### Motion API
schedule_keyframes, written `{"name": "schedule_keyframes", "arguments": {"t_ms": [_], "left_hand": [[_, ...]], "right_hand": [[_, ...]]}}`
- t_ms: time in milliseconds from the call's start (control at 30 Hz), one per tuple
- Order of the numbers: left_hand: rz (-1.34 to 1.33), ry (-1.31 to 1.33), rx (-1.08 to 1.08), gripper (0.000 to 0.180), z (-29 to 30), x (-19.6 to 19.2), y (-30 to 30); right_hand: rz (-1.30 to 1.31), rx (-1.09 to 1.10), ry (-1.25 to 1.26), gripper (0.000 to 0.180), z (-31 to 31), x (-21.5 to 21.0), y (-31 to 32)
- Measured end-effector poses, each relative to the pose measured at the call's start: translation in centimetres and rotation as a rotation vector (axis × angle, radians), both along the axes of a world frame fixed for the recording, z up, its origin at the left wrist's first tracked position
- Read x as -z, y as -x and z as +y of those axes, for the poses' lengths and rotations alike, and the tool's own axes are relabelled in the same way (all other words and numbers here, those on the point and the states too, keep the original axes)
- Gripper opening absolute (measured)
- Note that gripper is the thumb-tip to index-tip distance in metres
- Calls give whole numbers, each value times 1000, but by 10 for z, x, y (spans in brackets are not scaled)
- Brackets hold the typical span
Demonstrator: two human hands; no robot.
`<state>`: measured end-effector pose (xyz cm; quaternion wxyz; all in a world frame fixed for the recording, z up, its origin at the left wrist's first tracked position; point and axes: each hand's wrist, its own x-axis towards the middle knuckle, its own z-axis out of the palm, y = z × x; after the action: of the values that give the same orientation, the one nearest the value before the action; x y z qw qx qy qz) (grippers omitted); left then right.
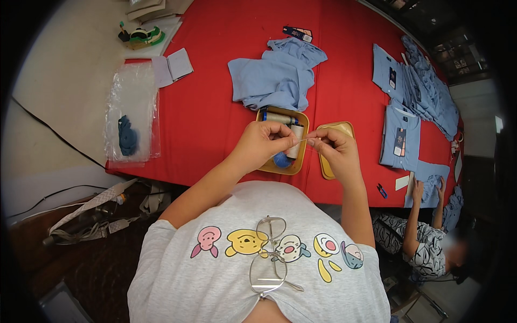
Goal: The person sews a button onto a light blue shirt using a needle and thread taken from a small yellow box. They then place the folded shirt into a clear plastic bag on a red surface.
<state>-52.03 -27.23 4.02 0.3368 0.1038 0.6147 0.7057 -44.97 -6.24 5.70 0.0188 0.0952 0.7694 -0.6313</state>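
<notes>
Both hands are raised over a yellow sewing box [305,161], with fingertips pinched close together. A thin, pale strand that looks like thread [302,140] runs between them. My left hand [264,142] is closed on one part of it, my right hand [340,153] on another. Whether a needle is in the fingers is too small to tell. Inside the box lie a pale thread spool [297,132], a second spool [280,118] and a blue ball of thread [281,160], partly hidden by my left hand. The yellow lid [326,171] rests beside it, under my right hand.
Crumpled blue garments [274,78] lie beyond the box on the red cloth [204,118]. Folded blue shirts [401,137] and small snips [382,190] are at right, near a co-worker's hands [417,191]. Plastic bags [137,97] and a tape dispenser [145,37] sit left.
</notes>
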Motion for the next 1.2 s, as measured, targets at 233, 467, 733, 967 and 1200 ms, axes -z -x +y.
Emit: {"name": "schedule_keyframes", "arguments": {"t_ms": [233,467,733,967,1200], "left_hand": [[521,172,-135,11,4,3,1],[293,41,-137,7,1,-1,1],[536,165,-252,9,0,-5,5],[489,131,-174,9,-6,-10,-1],[100,-103,-297,12,1,-6,6]], "right_hand": [[156,-89,-439,11,-19,-50,5],[143,-24,-100,9,-11,3,12],[265,-70,-361,7,-38,-31,6],[127,57,-18,9,-14,-5,26],[297,27,-98,9,-49,-26,9]]}}
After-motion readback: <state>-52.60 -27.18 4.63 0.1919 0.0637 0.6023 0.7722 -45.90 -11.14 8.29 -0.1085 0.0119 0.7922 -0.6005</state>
